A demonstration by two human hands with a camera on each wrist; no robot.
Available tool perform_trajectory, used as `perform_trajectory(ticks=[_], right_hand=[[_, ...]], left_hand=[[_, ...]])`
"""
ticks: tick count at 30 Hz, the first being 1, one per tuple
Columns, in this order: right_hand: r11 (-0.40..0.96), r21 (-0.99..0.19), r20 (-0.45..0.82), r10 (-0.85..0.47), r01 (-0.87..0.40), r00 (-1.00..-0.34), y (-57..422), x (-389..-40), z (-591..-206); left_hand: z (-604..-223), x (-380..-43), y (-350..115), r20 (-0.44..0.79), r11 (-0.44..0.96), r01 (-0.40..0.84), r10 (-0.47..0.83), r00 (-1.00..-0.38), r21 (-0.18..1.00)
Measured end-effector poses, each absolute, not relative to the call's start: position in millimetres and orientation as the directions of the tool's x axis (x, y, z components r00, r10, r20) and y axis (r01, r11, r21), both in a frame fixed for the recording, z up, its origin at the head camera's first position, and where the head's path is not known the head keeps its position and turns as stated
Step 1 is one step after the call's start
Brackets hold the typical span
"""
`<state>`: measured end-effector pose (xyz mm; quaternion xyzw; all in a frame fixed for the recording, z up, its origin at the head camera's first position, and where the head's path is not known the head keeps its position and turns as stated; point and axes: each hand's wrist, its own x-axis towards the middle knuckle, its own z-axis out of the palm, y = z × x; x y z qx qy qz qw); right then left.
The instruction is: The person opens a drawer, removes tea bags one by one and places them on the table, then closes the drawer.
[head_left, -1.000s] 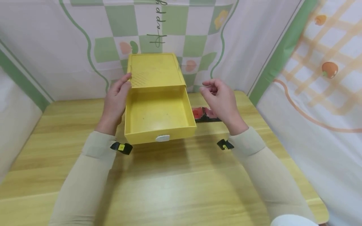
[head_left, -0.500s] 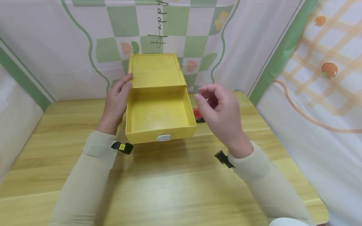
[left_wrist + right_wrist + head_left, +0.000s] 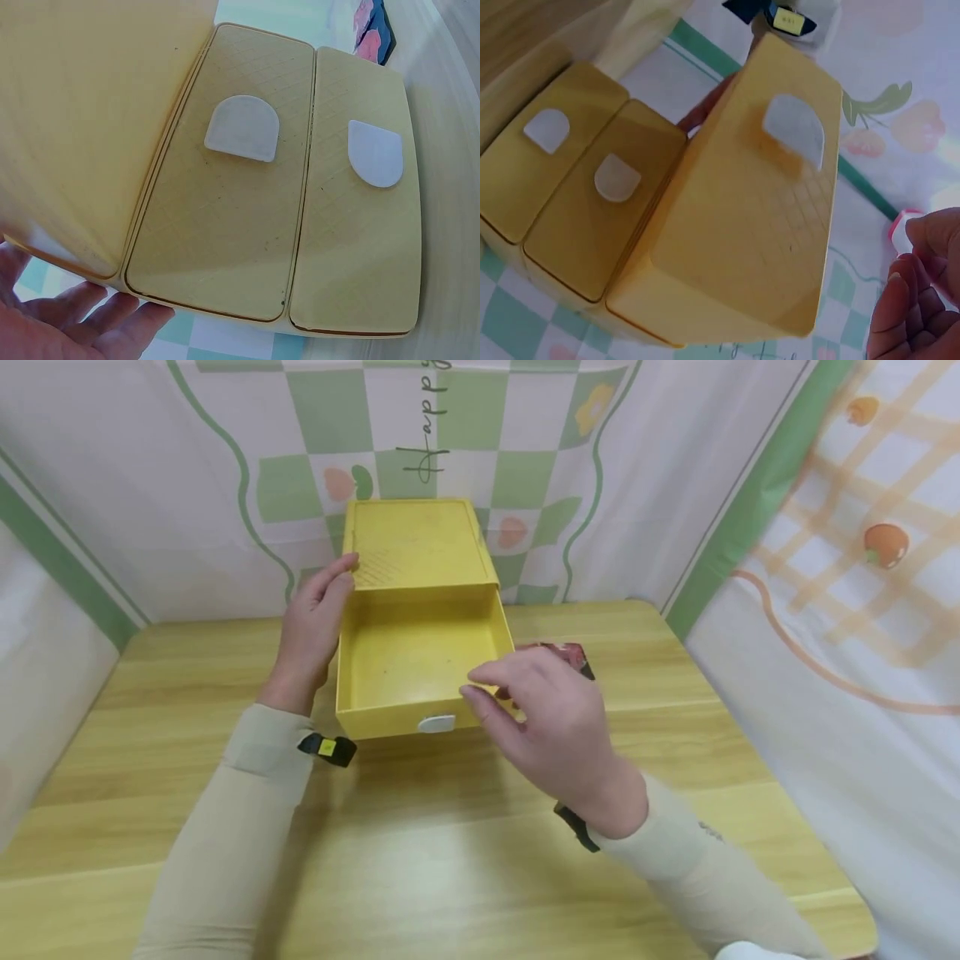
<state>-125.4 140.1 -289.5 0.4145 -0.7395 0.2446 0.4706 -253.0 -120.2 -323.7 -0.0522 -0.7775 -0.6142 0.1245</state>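
A yellow desktop drawer cabinet (image 3: 420,539) stands on the table with its top drawer (image 3: 386,720) pulled out; the part of its floor in sight is bare. A white tab handle (image 3: 437,724) marks the drawer's front. Below, two more drawers are closed, the middle drawer (image 3: 225,195) and the bottom drawer (image 3: 360,247). My left hand (image 3: 307,627) rests against the cabinet's left side, fingers extended, one fingertip at the top edge. My right hand (image 3: 555,718) overlaps the drawer's front right corner, fingers loosely bent. In the right wrist view, a small pink-edged white shape (image 3: 901,234) shows behind its fingers.
A red-and-black flat item (image 3: 572,656) lies on the wooden table (image 3: 420,877) right of the cabinet, partly covered by my right hand. Behind the cabinet hangs a green-and-white checked curtain (image 3: 322,410). Another patterned curtain (image 3: 840,610) hangs along the right side.
My right hand has moved left and toward me, from beside the cabinet to the drawer's front right corner. The left hand and the drawer stay as they were.
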Motion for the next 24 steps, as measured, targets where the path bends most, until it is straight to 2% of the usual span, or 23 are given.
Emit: perform_trajectory(ticks=[7, 13, 18, 21, 24], right_hand=[[0.478, 0.093, 0.878, -0.453, -0.873, -0.155, 129.4, -119.8, -304.4], [0.480, 0.158, 0.862, -0.493, -0.863, -0.117, 125.8, -121.0, -315.2], [0.493, 0.151, 0.854, -0.501, -0.856, -0.138, 125.9, -121.9, -323.1], [0.499, 0.107, 0.849, -0.496, -0.860, -0.183, 125.5, -122.4, -327.3], [0.513, 0.122, 0.843, -0.505, -0.850, -0.184, 124.9, -123.9, -331.1]], left_hand=[[-322.7, -253.8, -119.1, 0.279, 0.243, 0.250, -0.094, -0.956, 0.937], [-322.9, -253.5, -118.3, 0.279, 0.239, 0.251, -0.093, -0.956, 0.938], [-323.3, -253.1, -117.8, 0.274, 0.224, 0.247, -0.096, -0.957, 0.943], [-323.9, -253.3, -117.5, 0.277, 0.227, 0.249, -0.100, -0.956, 0.941], [-324.5, -253.6, -117.5, 0.275, 0.222, 0.248, -0.101, -0.956, 0.943]])
